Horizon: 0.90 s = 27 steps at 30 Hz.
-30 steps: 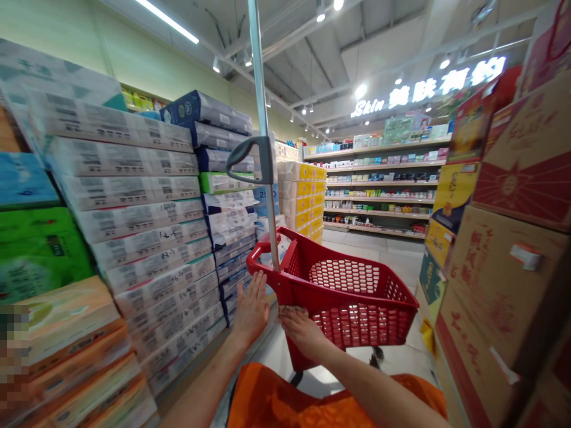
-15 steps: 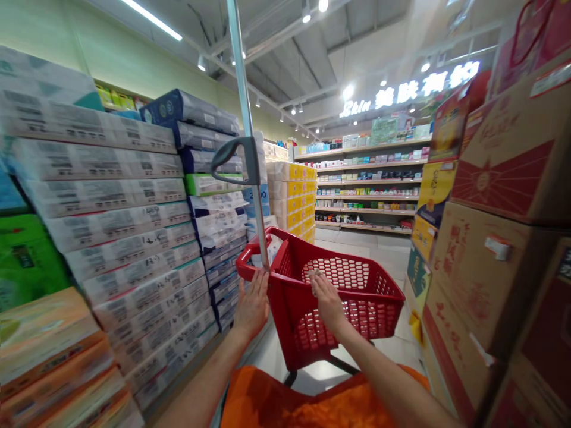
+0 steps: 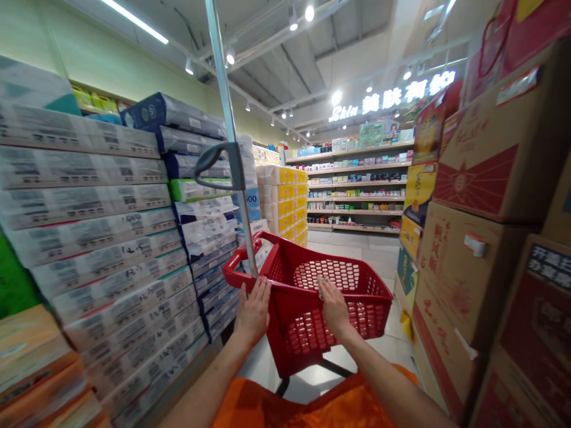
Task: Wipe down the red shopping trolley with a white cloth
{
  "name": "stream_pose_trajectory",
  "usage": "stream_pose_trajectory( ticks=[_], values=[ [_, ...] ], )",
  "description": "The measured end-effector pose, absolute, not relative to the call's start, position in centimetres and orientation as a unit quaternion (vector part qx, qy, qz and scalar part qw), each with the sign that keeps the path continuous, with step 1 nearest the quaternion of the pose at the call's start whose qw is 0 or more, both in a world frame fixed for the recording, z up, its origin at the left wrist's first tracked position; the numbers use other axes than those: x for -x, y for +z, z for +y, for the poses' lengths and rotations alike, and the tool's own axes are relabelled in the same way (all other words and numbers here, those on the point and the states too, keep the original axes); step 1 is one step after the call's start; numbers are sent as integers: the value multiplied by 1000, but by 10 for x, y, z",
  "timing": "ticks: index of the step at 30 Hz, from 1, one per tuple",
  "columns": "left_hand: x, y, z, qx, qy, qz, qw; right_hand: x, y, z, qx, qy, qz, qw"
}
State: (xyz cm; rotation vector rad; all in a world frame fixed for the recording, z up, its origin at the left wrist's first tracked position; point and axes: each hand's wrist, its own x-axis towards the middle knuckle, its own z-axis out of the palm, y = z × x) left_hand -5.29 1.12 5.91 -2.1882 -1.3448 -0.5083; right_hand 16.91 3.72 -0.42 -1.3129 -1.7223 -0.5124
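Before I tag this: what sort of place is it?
Most likely a supermarket or similar shop: a red plastic shopping cart with perforated sides, tall stacks of white plastic-wrapped packs, and long pale shelves lined with small colourful packages.

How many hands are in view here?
2: the left hand is at the red cart, near the metal pole's foot; the right hand is farther along its rim.

The pale tiled floor bears the red cart — and, farther back, a tiered shelf whose boards hold rows of small, many-coloured packages.
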Motion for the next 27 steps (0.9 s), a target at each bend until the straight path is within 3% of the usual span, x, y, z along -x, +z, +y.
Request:
stream_pose_trajectory(
  ticks=[7, 13, 16, 19, 22, 25, 27],
  values=[
    [25, 55, 9, 829, -198, -463, 242, -147, -4, 35, 468, -199, -749, 425],
    [61, 71, 12, 769, -247, -516, 286, -237, -26, 27, 591, -163, -650, 449],
    [78, 77, 16, 719, -255, -578, 291, -234, -19, 28, 602, -130, -627, 476],
    [85, 80, 19, 718, -234, -595, 276, -172, 23, 33, 489, -115, -693, 517],
    [87, 83, 19, 724, -220, -596, 270, -97, 103, 43, 362, -179, -721, 564],
    [92, 88, 18, 712, -216, -610, 273, -49, 188, 57, 275, -267, -759, 525],
    [97, 91, 17, 710, -208, -617, 268, -38, 219, 66, 260, -309, -787, 466]
  ],
)
